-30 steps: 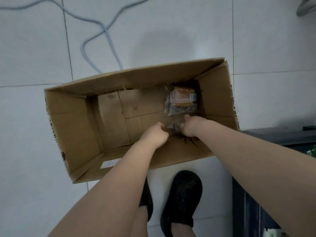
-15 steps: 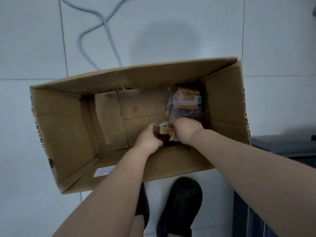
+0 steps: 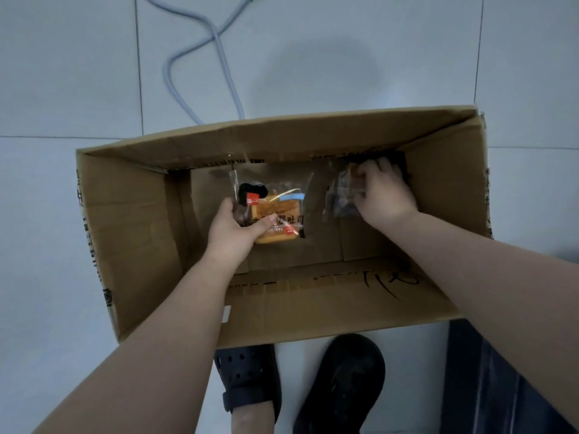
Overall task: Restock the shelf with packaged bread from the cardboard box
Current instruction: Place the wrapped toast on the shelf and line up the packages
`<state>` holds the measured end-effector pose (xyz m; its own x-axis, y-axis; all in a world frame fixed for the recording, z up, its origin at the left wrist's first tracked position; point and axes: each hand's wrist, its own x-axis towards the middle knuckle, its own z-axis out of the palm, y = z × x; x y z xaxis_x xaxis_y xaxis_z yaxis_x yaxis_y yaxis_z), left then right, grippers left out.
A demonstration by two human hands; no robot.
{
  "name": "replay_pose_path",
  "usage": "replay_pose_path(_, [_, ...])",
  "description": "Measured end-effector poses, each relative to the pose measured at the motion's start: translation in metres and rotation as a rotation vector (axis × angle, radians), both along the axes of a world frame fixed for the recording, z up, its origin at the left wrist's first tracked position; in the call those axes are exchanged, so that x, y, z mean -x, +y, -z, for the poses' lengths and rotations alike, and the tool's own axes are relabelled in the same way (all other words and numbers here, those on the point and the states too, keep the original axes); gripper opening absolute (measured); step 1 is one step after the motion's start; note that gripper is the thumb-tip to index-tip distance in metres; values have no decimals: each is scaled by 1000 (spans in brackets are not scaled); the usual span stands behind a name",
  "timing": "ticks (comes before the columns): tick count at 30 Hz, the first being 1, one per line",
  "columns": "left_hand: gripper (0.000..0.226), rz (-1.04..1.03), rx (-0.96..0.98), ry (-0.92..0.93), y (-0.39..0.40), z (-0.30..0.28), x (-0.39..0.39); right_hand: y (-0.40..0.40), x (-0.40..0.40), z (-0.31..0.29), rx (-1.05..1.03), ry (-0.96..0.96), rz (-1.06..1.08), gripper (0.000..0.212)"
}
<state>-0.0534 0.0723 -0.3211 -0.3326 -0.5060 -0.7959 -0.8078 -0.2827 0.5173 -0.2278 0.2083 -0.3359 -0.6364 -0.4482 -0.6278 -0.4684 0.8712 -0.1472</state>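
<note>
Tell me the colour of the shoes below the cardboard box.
Black: both shoes, seen in the head view, the only one given.

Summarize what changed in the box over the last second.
The left hand took one bread packet and carried it left, face up. The right hand left that packet and reached to the far right corner, closing its grip on the second packet. The cardboard box stays on the floor.

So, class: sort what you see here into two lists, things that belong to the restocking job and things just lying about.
Job:
box
bread pack, held by left hand
second pack, gripped by right hand

Lying about:
cable
floor tiles
black shoes
</note>
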Motion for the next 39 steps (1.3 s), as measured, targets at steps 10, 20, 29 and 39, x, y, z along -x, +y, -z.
replay_pose_path(10, [39, -235, -174, 42, -5, -5, -12, -5, -3, 21, -284, 56, -329, 94])
replay_pose_path(20, [49, -237, -203, 59, -17, -82, -33, -5, -46, -51, 49, -536, 386, 76])
replay_pose_path(29, [36, -191, 8, 251, -70, -313, 12, -29, -15, -302, 644, -1328, 1125, 71])
replay_pose_path(39, [24, 24, 246, 659, -76, -690, 99, -41, 41, -675, 1214, -1346, 919, 62])
